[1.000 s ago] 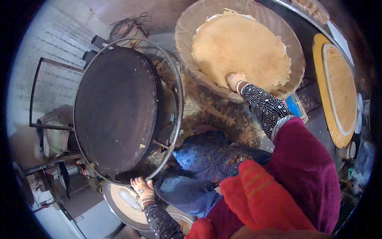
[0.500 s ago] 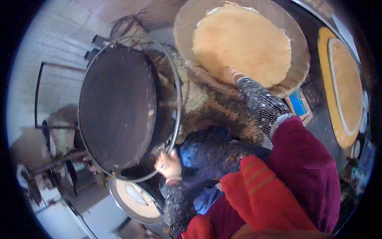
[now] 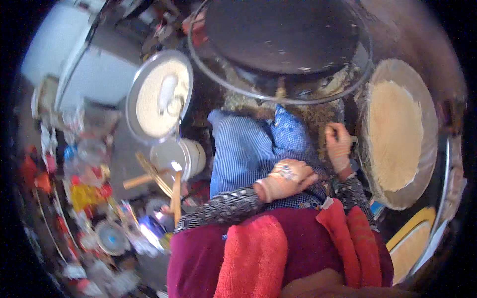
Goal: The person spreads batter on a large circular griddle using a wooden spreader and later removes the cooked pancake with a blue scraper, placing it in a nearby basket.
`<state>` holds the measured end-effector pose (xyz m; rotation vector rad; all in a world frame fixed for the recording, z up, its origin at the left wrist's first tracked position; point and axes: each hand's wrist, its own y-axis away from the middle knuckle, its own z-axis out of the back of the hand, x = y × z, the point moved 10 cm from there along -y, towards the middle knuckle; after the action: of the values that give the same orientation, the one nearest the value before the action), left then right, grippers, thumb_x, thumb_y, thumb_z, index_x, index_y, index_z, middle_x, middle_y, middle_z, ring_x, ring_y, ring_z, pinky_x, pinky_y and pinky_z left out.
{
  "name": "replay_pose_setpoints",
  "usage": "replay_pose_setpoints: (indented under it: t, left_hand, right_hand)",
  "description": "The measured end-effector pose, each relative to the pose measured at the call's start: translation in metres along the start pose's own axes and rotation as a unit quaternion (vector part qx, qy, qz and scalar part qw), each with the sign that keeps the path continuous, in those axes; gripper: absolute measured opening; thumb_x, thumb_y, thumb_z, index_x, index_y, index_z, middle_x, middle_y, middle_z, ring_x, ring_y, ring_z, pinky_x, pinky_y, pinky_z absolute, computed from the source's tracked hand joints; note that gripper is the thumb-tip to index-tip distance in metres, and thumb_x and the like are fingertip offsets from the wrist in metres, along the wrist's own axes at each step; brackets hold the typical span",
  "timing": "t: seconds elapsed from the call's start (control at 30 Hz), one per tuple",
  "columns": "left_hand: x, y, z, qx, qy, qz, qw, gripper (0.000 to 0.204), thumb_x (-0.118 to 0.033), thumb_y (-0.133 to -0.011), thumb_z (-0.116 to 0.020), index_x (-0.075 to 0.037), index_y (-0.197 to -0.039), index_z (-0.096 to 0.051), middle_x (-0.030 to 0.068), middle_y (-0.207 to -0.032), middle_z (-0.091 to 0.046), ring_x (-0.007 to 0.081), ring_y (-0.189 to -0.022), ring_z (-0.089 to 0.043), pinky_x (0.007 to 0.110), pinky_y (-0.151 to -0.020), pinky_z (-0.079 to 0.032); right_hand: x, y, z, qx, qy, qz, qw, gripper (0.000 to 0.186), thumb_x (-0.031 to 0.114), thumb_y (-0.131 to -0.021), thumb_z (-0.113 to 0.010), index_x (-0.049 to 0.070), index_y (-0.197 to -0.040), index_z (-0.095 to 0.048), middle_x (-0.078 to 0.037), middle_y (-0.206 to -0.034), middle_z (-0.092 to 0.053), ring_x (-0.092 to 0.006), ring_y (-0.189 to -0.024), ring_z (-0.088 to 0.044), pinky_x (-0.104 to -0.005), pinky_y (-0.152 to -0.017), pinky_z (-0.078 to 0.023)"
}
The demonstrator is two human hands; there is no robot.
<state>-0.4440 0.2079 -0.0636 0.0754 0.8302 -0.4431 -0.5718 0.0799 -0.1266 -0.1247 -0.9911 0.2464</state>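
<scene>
My left hand [image 3: 288,176], in a pale patterned glove, lies over my lap on the blue checked apron [image 3: 238,144]. Its fingers point right, stretched out, with nothing visible in them. My right hand [image 3: 339,146], gloved alike, is raised beyond my right knee. Its fingers are bent and apart, and I see nothing between them. Close on its right stands a wide, shallow round tray [image 3: 431,134] holding tan, thin round flatbreads [image 3: 395,134]. Ahead is a round black griddle [image 3: 283,37], encircled by a metal hoop [image 3: 298,102]; neither hand touches it.
At left, a metal basin [image 3: 131,102] holds pale batter [image 3: 151,107] with a ladle in it. It stands by a white bucket [image 3: 194,156] and wooden sticks [image 3: 139,181]. Bags and clutter [image 3: 89,193] cover the far left. A yellow round board [image 3: 422,218] is at lower right.
My view has swung left. My left hand has let go of the metal hoop and come back to my lap. My right hand has moved off the flatbreads.
</scene>
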Motion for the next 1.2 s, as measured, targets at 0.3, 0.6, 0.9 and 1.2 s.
replay_pose_setpoints:
  t: [0.3, 0.6, 0.9, 1.2]
  left_hand:
    - [-0.010, 0.180, 0.080, -0.254, 0.011, 0.108, 0.961, 0.015, -0.024, -0.086, -0.067, -0.009, -0.085, -0.066, 0.0089, -0.072, -0.060, 0.0299, -0.068, -0.059, 0.043, -0.061, -0.046]
    - [0.045, 0.459, 0.139, -0.299, -0.203, 0.641, 0.677, 0.054, -0.031, -0.090, -0.060, -0.009, -0.136, -0.043, 0.0229, -0.113, -0.057, 0.0386, -0.097, -0.060, 0.048, -0.081, -0.050]
    - [0.057, 0.342, 0.055, -0.293, 0.058, 0.517, 0.802, 0.058, -0.043, -0.089, -0.062, -0.001, -0.126, -0.046, 0.0264, -0.104, -0.061, 0.0430, -0.100, -0.060, 0.049, -0.085, -0.048]
    - [0.055, 0.340, 0.080, -0.328, 0.072, 0.415, 0.845, 0.044, -0.034, -0.090, -0.059, -0.006, -0.124, -0.059, 0.0185, -0.090, -0.063, 0.0384, -0.088, -0.059, 0.046, -0.077, -0.048]
  right_hand:
    - [0.234, 0.136, -0.260, 0.484, -0.034, 0.309, 0.818, 0.023, 0.031, -0.093, -0.054, 0.011, -0.096, -0.065, -0.014, -0.087, -0.069, -0.0340, -0.083, -0.067, -0.0449, -0.075, -0.052]
    - [0.312, 0.289, -0.373, 0.664, -0.167, 0.230, 0.692, 0.022, 0.030, -0.091, -0.059, 0.010, -0.099, -0.064, -0.018, -0.088, -0.068, -0.0373, -0.084, -0.065, -0.0457, -0.074, -0.051]
    - [0.374, 0.336, -0.388, 0.686, 0.106, 0.492, 0.526, 0.069, 0.050, -0.086, -0.059, 0.018, -0.143, -0.038, -0.020, -0.099, -0.068, -0.0364, -0.094, -0.065, -0.0455, -0.083, -0.049]
    - [0.293, 0.258, -0.405, 0.723, -0.082, -0.012, 0.686, 0.024, 0.024, -0.092, -0.060, 0.001, -0.087, -0.068, -0.002, -0.065, -0.063, -0.0114, -0.058, -0.058, -0.0271, -0.053, -0.047]
